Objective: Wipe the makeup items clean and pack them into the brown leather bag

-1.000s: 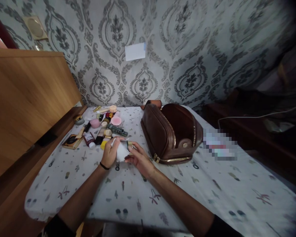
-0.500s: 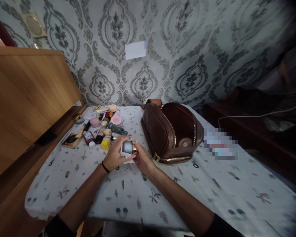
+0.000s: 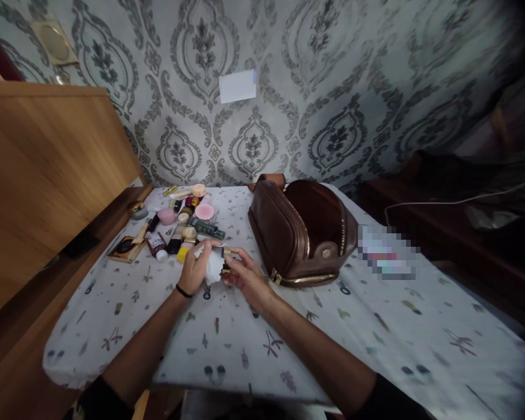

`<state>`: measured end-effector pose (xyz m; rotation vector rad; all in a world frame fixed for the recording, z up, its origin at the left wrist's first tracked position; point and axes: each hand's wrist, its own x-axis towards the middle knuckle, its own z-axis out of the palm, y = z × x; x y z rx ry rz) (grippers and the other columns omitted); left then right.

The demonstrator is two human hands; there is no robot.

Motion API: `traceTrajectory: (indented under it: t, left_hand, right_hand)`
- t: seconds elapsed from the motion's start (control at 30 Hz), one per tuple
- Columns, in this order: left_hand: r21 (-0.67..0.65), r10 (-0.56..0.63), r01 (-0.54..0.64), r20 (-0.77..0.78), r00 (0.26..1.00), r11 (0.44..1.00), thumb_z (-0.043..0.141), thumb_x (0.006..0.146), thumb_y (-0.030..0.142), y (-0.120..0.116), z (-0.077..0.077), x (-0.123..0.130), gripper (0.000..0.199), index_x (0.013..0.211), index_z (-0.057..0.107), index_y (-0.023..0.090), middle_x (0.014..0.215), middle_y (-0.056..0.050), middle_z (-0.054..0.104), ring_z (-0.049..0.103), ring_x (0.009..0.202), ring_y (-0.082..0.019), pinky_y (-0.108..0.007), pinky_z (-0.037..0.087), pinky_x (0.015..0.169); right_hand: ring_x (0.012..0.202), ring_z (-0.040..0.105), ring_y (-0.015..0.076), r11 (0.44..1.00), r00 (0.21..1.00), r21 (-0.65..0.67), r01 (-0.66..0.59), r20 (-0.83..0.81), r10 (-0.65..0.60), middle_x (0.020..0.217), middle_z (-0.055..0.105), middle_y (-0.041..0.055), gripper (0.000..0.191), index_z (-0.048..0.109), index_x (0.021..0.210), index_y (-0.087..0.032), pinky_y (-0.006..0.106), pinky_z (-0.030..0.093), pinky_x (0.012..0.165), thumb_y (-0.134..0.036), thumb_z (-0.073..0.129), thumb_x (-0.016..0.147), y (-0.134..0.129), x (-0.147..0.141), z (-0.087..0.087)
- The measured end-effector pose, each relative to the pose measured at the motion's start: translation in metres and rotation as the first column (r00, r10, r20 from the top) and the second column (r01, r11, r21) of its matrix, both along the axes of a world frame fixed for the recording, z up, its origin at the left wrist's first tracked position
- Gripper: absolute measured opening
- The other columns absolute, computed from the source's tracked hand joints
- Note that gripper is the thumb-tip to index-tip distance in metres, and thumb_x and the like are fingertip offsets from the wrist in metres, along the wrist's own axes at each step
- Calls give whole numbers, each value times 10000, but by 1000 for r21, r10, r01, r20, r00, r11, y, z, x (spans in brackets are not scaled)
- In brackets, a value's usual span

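My left hand [image 3: 194, 269] is closed around a crumpled white tissue [image 3: 214, 268], which wraps most of a small cosmetic jar. Only the jar's gold and dark end [image 3: 226, 260] shows, gripped by the fingers of my right hand [image 3: 251, 280]. Both hands are just above the patterned tablecloth. Close behind my left hand lies a yellow-capped container [image 3: 182, 253], partly covered by the hand. To the right of my right hand stands a brown leather toiletry bag [image 3: 280, 233], its top unzipped and wide open.
Several cosmetics sit at the back left, including a dark green tube [image 3: 206, 228], a pink round compact [image 3: 204, 211] and a brown bottle [image 3: 156, 244]. A wooden panel [image 3: 56, 175] borders the left side. A blurred-out item [image 3: 387, 254] lies right of the bag.
The jar has turned in my hands: its grey face was visible before, and now white tissue covers it. Both hands have shifted slightly, and my right fingers have spread somewhat.
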<state>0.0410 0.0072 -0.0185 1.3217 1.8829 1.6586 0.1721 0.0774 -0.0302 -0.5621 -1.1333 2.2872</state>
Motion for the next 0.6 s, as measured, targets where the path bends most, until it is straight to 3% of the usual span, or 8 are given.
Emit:
traceTrajectory:
  t: [0.1,0.17,0.27,0.4,0.5,0.6]
  left_hand:
    - [-21,26,-27,-10,1000,999,356,928,610,0,-1,-1,567,933,707,165,652,-13,609,503,578,-143,-258,387,540]
    - [1,-20,20,-78,997,1000,372,937,578,-1,1,-1,526,967,702,170,767,-39,659,571,687,-163,-272,441,635]
    - [42,-133,146,-218,967,988,537,884,521,-2,4,-1,396,1039,668,181,1007,-78,679,613,950,-218,-330,464,852]
    - [17,-208,228,-340,917,974,745,736,442,-2,6,-1,479,1127,614,200,1100,-95,645,600,1036,-258,-380,462,906]
    - [29,-211,236,-350,913,971,777,703,408,-2,6,1,509,1134,603,200,1096,-92,640,598,1025,-256,-381,464,902]
    - [58,-148,168,-257,955,984,691,792,401,-2,6,3,356,1068,624,187,1047,-80,658,608,987,-232,-355,465,883]
  right_hand:
    - [562,646,136,1000,999,19,6,33,-7,700,682,-18,543,542,969,-225,210,444,482,-501,827,598,1,0,0]
    - [517,633,134,1000,999,26,8,53,-9,626,646,-33,521,530,906,-218,198,412,441,-548,805,610,1,0,-1]
    - [433,584,124,1000,995,26,15,101,-17,528,547,-64,510,506,802,-212,190,345,365,-644,729,652,1,1,0]
    - [345,467,86,1000,980,29,12,200,-17,500,532,-55,531,535,795,-204,187,273,312,-725,600,718,3,2,2]
    - [318,424,76,999,969,31,-9,246,1,468,526,-49,564,538,768,-201,184,246,306,-763,543,726,5,2,4]
    - [336,445,79,1000,973,24,-17,229,11,488,544,-47,572,529,776,-202,182,259,326,-769,553,709,4,1,4]
